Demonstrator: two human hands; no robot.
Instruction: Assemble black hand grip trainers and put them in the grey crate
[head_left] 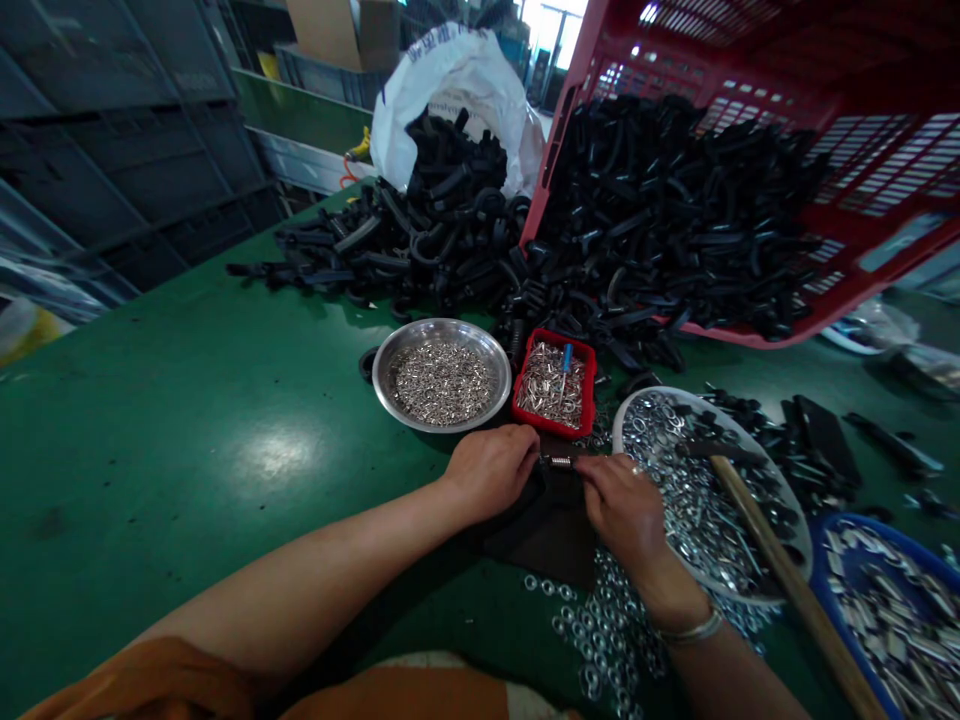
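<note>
A small shiny coil spring [560,461] lies between my two hands, level with the table. My left hand [491,475] is closed around a black curved plastic part [523,500], most of it hidden under the fingers and palm. With thumb and fingers pinched together, my right hand [622,505] grips the spring's right end; its fingertips cover what is there. Beneath both hands is a dark flat pad [555,545]. Just beyond them stand a red tray [592,405] of small metal pieces with a blue-handled screwdriver [566,358] and a metal bowl [382,390] of tiny metal parts.
Black curved parts [450,240] are heaped at the back, from a white sack [397,120] and a tipped red crate [551,150]. At right, a hammer [772,545] lies across a white basin [802,530] of hardware, beside a blue basin [821,560]. Loose nuts [607,630] lie in front.
</note>
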